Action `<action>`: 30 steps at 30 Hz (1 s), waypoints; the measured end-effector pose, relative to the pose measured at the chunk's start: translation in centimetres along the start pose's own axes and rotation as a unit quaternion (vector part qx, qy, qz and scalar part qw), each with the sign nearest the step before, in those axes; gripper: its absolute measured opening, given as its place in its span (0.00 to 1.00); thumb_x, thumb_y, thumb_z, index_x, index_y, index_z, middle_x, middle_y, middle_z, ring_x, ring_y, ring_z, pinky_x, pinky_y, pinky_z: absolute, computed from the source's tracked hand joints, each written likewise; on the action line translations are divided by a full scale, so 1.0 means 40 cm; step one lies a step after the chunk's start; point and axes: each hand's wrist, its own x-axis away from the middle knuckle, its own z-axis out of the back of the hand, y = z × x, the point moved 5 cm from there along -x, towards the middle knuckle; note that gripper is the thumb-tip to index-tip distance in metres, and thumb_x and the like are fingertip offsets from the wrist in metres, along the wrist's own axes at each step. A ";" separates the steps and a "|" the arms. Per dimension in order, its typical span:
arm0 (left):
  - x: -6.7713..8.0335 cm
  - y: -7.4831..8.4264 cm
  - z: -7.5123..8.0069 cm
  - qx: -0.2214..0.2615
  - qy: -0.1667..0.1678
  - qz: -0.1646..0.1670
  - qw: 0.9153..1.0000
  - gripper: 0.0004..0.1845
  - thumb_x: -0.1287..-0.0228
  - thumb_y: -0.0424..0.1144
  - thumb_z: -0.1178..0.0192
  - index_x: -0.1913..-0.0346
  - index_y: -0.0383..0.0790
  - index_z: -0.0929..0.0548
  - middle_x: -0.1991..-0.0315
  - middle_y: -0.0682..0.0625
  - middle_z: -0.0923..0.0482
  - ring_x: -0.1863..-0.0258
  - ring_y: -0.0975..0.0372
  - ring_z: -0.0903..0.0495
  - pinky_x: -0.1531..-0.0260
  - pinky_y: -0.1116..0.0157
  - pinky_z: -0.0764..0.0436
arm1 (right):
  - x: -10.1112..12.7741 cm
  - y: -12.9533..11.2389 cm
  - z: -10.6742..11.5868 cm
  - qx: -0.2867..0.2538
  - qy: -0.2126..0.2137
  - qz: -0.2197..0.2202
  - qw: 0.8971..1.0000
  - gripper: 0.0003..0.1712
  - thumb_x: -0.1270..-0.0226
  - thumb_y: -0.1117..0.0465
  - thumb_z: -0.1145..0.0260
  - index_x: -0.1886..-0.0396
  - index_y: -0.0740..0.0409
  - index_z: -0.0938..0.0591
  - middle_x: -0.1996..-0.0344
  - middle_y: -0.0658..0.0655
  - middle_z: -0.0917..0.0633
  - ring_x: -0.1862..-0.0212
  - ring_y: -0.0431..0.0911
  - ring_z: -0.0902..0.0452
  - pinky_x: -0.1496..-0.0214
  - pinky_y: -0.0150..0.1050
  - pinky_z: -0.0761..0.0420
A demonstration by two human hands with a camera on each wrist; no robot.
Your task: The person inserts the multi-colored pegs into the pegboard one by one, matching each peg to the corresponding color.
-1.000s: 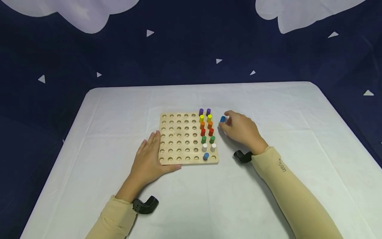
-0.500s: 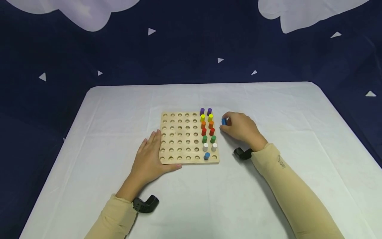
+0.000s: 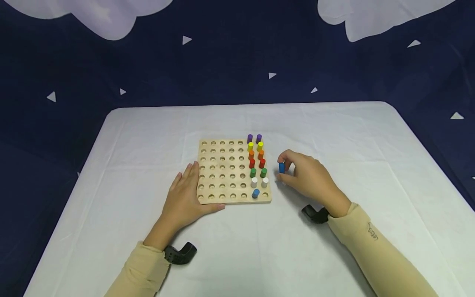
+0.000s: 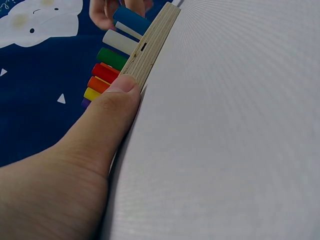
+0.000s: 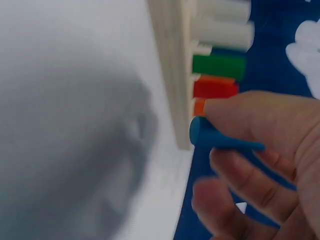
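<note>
In the head view a wooden pegboard (image 3: 217,172) lies on the white-covered table. My left hand (image 3: 183,202) rests against its near left corner, fingers along the left edge and thumb (image 4: 120,95) on the front edge. To the right of the board, my right hand (image 3: 308,177) pinches a blue peg (image 3: 281,168) between thumb and fingers, apart from the board. In the right wrist view that blue peg (image 5: 204,134) shows its round end. Another blue peg (image 3: 255,194) stands in the nearest row, with an unfilled hole (image 3: 265,195) to its right.
Pairs of purple, yellow, orange, red, green and white pegs (image 3: 254,182) stand in the two right columns. Columns farther left show open holes (image 3: 222,176). A dark blue patterned cloth (image 3: 222,74) hangs behind the table (image 3: 156,136).
My right hand has carried the blue peg toward me along the board's right side, and the peg now stands more upright in the fingers. My left hand has stayed in place.
</note>
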 end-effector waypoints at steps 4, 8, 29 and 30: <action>0.001 -0.003 0.002 -0.001 -0.001 0.001 1.000 0.79 0.67 0.81 0.34 0.21 0.32 0.58 0.20 0.39 0.56 0.20 0.48 0.55 0.21 0.48 0.57 | 0.043 -0.042 -0.003 -0.012 -0.001 0.041 0.999 0.16 0.41 0.59 0.26 0.55 0.46 0.20 0.67 0.44 0.17 0.74 0.40 0.28 0.74 0.34 0.28; 0.001 -0.004 0.003 0.000 0.000 0.002 1.000 0.79 0.67 0.81 0.34 0.21 0.32 0.58 0.20 0.40 0.56 0.20 0.49 0.55 0.21 0.48 0.56 | 0.070 -0.080 -0.013 -0.016 -0.001 0.080 0.997 0.16 0.41 0.59 0.25 0.54 0.45 0.18 0.68 0.41 0.16 0.75 0.37 0.29 0.75 0.31 0.28; -0.003 0.004 -0.002 0.003 -0.004 0.007 1.000 0.79 0.66 0.80 0.33 0.21 0.32 0.58 0.20 0.39 0.56 0.19 0.49 0.55 0.21 0.49 0.57 | 0.092 -0.114 -0.058 0.090 0.051 0.182 0.978 0.18 0.47 0.59 0.21 0.56 0.45 0.15 0.65 0.41 0.10 0.71 0.34 0.20 0.72 0.33 0.22; -0.002 0.003 -0.003 0.003 -0.004 0.007 1.000 0.79 0.66 0.80 0.33 0.21 0.32 0.58 0.20 0.39 0.57 0.19 0.49 0.55 0.21 0.49 0.57 | 0.094 -0.114 -0.059 0.094 0.050 0.183 0.977 0.19 0.47 0.58 0.21 0.54 0.45 0.16 0.65 0.42 0.10 0.70 0.35 0.18 0.72 0.34 0.21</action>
